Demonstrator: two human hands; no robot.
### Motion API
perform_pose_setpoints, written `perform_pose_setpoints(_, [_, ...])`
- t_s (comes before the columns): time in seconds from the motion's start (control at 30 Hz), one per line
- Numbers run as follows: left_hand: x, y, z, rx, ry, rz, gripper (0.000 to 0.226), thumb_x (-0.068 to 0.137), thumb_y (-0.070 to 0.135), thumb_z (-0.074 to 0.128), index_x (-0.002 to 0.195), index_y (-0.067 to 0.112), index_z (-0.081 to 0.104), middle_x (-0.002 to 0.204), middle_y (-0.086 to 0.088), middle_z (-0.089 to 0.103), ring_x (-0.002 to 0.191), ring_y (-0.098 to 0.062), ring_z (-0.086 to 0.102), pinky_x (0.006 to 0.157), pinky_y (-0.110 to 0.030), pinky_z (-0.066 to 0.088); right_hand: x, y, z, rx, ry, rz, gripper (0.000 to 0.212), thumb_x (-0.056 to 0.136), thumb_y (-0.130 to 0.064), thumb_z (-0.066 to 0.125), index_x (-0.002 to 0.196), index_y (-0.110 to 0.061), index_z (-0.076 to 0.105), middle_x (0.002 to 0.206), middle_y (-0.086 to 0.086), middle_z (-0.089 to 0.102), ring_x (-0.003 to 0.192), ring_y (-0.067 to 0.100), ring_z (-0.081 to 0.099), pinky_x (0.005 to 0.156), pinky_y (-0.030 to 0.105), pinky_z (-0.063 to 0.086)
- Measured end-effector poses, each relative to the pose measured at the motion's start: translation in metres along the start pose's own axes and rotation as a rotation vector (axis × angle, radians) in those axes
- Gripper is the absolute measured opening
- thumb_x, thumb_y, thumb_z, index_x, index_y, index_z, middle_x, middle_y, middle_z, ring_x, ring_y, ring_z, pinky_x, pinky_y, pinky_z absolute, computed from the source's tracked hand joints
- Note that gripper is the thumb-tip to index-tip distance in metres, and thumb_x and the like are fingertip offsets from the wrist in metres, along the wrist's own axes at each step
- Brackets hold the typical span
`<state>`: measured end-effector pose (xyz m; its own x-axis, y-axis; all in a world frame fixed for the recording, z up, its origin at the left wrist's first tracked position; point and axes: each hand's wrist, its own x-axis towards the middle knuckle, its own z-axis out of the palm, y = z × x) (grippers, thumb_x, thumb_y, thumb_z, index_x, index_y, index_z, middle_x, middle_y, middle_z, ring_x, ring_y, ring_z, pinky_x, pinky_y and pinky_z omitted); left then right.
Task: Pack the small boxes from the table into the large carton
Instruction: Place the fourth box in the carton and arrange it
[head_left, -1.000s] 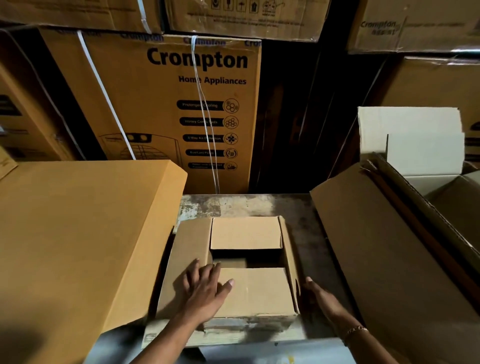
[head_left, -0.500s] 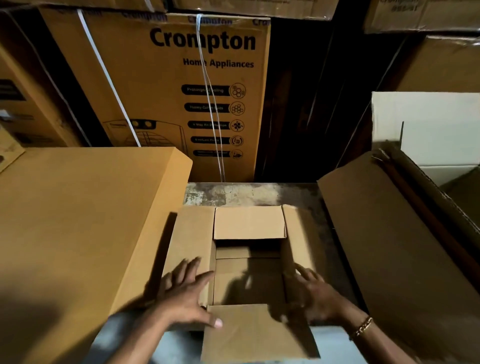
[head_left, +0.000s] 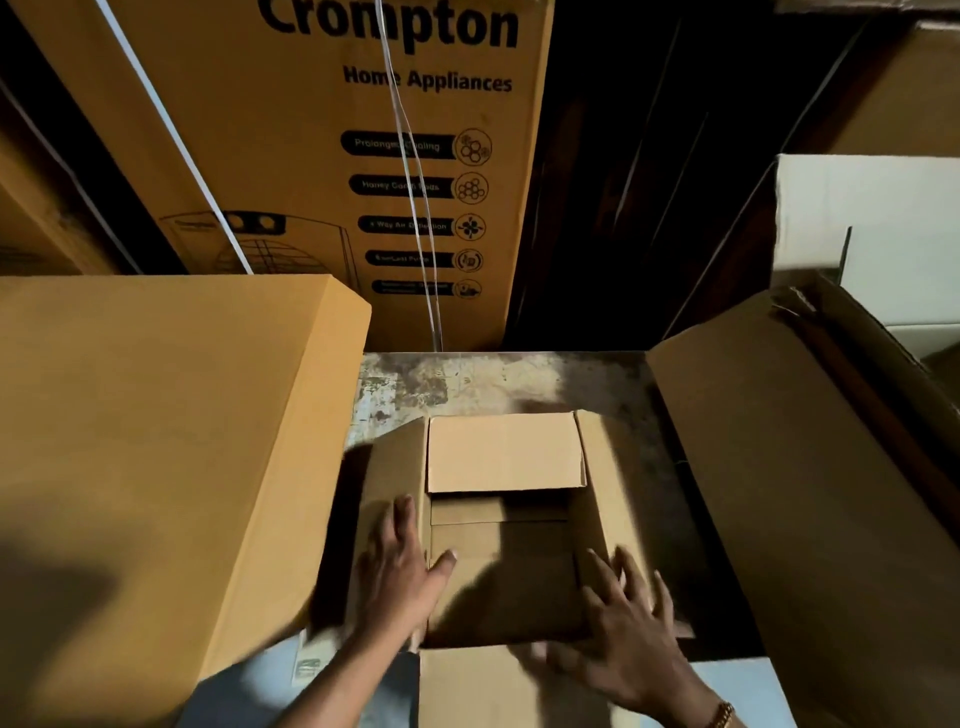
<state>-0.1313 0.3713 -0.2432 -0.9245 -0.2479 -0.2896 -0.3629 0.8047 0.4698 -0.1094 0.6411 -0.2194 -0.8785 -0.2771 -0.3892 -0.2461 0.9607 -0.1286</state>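
A small brown cardboard box (head_left: 506, 452) sits open on the table in front of me, its far flap folded partly inward and its near flap hanging toward me. My left hand (head_left: 400, 566) lies flat with spread fingers on the box's left flap. My right hand (head_left: 623, 629) has spread fingers over the right flap and near corner; it is blurred. The inside of the box is dark, and I cannot tell what it holds. The large carton (head_left: 810, 467) stands open at the right, its big flap leaning toward the table.
A big closed yellow-brown carton (head_left: 156, 441) stands close on the left. The worn grey table (head_left: 493, 379) shows behind the small box. A tall printed appliance carton (head_left: 337, 156) and stacked boxes form the back wall. White cardboard (head_left: 883, 234) stands at the far right.
The box's flaps went from mostly closed to spread open. My left hand shifted onto the left flap and my right hand came up from the box's right side onto the right flap.
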Motion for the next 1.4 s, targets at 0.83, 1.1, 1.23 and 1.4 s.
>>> perform_pose_setpoints(0.83, [0.025,0.008,0.015,0.044,-0.014,-0.125,0.079,0.093,0.026,0.051,0.158,0.031,0.006,0.146,-0.007,0.053,0.101,-0.030,0.068,0.077,-0.038,0.052,0.133,0.043,-0.037,0.512,-0.003,0.389,0.084,0.098,-0.028,0.056,0.161,-0.030,0.000,0.146,0.013,0.050,0.088,0.019,0.059,0.080,0.030,0.050])
perform_pose_setpoints(1.1, [0.026,-0.003,0.019,-0.295,-0.145,-0.256,0.074,0.085,0.036,0.058,0.153,0.019,0.034,0.147,-0.011,0.053,0.123,-0.033,0.058,0.102,-0.040,0.047,0.038,0.033,0.000,0.872,-0.117,0.446,0.070,0.099,-0.018,0.053,0.159,-0.031,0.019,0.106,-0.010,0.064,0.092,0.008,0.066,0.087,0.029,0.055])
perform_pose_setpoints(1.23, [0.001,0.024,-0.010,-0.557,-0.118,-0.256,0.087,0.067,0.036,0.060,0.150,0.019,0.042,0.138,-0.006,0.060,0.114,-0.025,0.060,0.097,-0.036,0.046,0.028,0.044,-0.025,0.899,-0.003,0.442,0.066,0.098,-0.017,0.054,0.154,-0.044,0.031,0.110,-0.006,0.071,0.080,0.006,0.069,0.071,0.026,0.059])
perform_pose_setpoints(1.4, [-0.037,0.087,-0.074,-0.984,-0.039,-0.120,0.064,0.093,0.007,0.060,0.151,0.025,0.040,0.121,-0.002,0.064,0.111,-0.022,0.059,0.092,-0.035,0.040,-0.025,0.061,-0.126,0.913,0.267,0.219,0.058,0.094,-0.028,0.053,0.137,-0.063,0.037,0.095,-0.011,0.075,0.073,0.008,0.070,0.069,0.033,0.060])
